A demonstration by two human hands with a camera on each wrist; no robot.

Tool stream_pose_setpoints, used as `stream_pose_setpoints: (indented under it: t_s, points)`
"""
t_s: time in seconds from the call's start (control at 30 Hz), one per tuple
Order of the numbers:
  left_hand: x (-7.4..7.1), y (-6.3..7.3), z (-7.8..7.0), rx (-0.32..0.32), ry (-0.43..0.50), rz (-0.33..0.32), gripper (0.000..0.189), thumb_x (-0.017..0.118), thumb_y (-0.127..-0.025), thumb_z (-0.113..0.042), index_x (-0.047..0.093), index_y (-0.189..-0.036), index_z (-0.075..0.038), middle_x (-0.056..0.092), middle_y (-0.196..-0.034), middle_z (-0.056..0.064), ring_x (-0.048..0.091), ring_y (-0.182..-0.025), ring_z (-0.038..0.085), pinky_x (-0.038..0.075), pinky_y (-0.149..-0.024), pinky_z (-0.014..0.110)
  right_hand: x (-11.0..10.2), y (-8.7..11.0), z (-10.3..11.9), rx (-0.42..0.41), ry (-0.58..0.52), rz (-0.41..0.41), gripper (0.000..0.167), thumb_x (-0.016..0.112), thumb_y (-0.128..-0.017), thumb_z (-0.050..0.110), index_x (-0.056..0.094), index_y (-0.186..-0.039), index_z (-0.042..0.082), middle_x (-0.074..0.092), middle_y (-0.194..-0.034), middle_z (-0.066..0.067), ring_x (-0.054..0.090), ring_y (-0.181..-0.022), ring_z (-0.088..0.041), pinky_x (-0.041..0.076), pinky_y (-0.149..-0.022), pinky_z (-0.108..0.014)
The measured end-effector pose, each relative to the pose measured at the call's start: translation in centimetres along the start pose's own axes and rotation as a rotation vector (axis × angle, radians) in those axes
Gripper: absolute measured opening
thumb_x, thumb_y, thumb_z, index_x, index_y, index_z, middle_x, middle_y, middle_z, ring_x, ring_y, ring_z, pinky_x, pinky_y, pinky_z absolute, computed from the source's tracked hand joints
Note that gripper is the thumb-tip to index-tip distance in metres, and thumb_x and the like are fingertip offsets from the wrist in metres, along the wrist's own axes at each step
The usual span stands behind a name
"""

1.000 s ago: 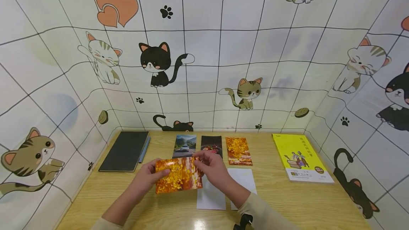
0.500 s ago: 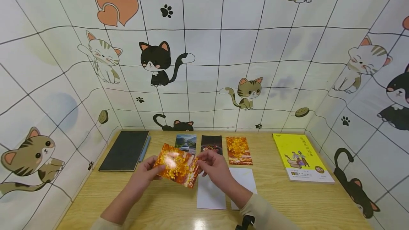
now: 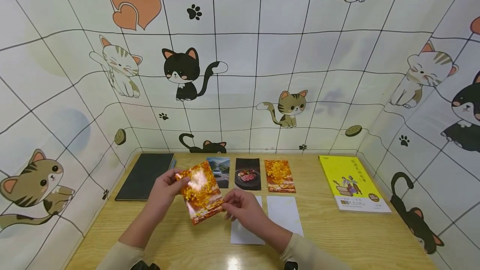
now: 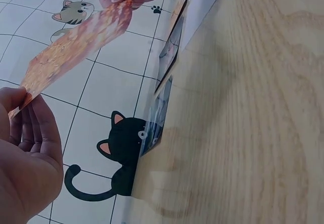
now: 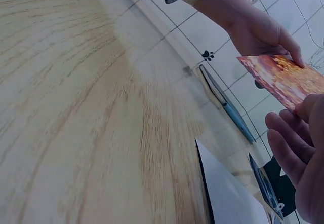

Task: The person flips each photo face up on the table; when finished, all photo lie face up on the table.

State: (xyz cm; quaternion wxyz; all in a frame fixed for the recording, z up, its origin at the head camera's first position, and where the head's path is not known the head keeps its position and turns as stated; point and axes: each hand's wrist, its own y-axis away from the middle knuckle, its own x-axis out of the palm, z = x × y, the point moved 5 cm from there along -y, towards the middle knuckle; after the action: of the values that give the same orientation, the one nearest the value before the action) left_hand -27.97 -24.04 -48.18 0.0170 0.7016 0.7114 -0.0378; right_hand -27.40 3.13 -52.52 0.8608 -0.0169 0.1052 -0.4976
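Observation:
A glossy photo card of yellow and orange autumn leaves (image 3: pixel 200 191) is held up above the table, tilted, between both hands. My left hand (image 3: pixel 165 191) pinches its upper left corner, thumb on the printed face. Its lower right corner is pinched by my right hand (image 3: pixel 245 211). In the left wrist view the card (image 4: pixel 76 46) stretches from one hand to the other, clear of the wood. Behind it lie a car-on-road photo (image 3: pixel 220 172), partly covered, a photo of food in a dark bowl (image 3: pixel 247 174) and a matching autumn-leaf photo (image 3: pixel 279 176).
Two white cards (image 3: pixel 286 216) lie nearer the front, one partly under my right hand. A black notebook (image 3: pixel 144 176) with a blue pen (image 3: pixel 173 163) is at the left. A yellow book (image 3: pixel 352 184) lies at the right. Cat-print cloth walls surround the table.
The card has turned clockwise from lying wide to standing more upright. My left hand has risen slightly; my right hand has moved down, uncovering the food photo.

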Motion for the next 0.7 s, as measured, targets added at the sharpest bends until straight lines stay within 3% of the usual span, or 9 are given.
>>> stream_pose_setpoints:
  t_s: [0.23, 0.37, 0.5, 0.7]
  points:
    - [0.3, -0.3, -0.4, 0.021, -0.032, -0.008, 0.033, 0.074, -0.109, -0.025, 0.066, -0.127, 0.002, 0.069, -0.103, 0.008, 0.069, -0.092, 0.019, 0.061, -0.085, 0.032, 1.0, -0.1, 0.2, 0.029, 0.027, 0.094, 0.005, 0.076, -0.107, 0.016, 0.076, -0.109, 0.011, 0.079, -0.096, -0.014, 0.079, -0.079, -0.029, 0.065, -0.067, -0.040]
    - [0.6, -0.4, 0.0, -0.005, -0.025, 0.007, 0.031, 0.076, -0.109, -0.024, 0.066, -0.124, 0.001, 0.068, -0.102, 0.007, 0.066, -0.093, 0.020, 0.060, -0.083, 0.034, 1.1, -0.3, 0.6, 0.039, 0.056, 0.090, 0.006, 0.075, -0.108, 0.016, 0.075, -0.110, 0.010, 0.079, -0.095, -0.013, 0.078, -0.081, -0.029, 0.065, -0.069, -0.044]
    - [1.3, -0.2, 0.8, -0.043, -0.020, 0.058, 0.030, 0.076, -0.108, -0.023, 0.067, -0.125, 0.001, 0.069, -0.103, 0.007, 0.066, -0.094, 0.022, 0.060, -0.082, 0.035, 0.7, -0.9, 1.3, 0.037, 0.067, 0.011, 0.018, 0.074, -0.109, 0.018, 0.071, -0.123, 0.007, 0.077, -0.102, -0.008, 0.077, -0.083, -0.029, 0.065, -0.073, -0.051]
    - [2.3, 0.2, 1.9, -0.072, -0.042, 0.125, 0.027, 0.075, -0.108, -0.021, 0.068, -0.126, -0.001, 0.069, -0.103, 0.008, 0.064, -0.092, 0.022, 0.057, -0.081, 0.036, 0.2, -1.8, 2.2, 0.004, -0.009, -0.058, 0.048, 0.073, -0.109, 0.012, 0.058, -0.154, 0.008, 0.066, -0.114, -0.014, 0.074, -0.080, -0.025, 0.065, -0.075, -0.056]
